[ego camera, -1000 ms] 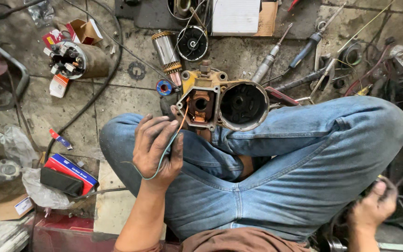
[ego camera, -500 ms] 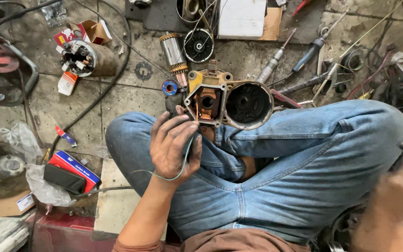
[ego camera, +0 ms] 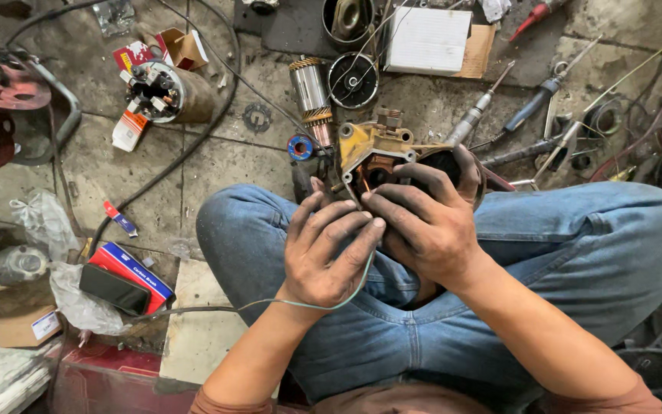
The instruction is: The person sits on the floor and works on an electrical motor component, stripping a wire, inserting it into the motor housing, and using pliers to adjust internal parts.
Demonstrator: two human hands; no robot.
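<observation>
Over crossed knees, left hand (ego camera: 327, 253), right hand (ego camera: 423, 222) crowding motor housing (ego camera: 377, 153), tools close around

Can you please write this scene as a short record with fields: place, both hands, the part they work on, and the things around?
place: tiled floor, person sitting cross-legged in blue jeans
left hand: grimy, thin green wire running under it, fingertips at the motor housing
right hand: laid over the housing's round opening
grip: neither hand clearly closed on anything
beyond the housing: armature, round cover, screwdrivers
left side: red and blue box, black cable
</observation>
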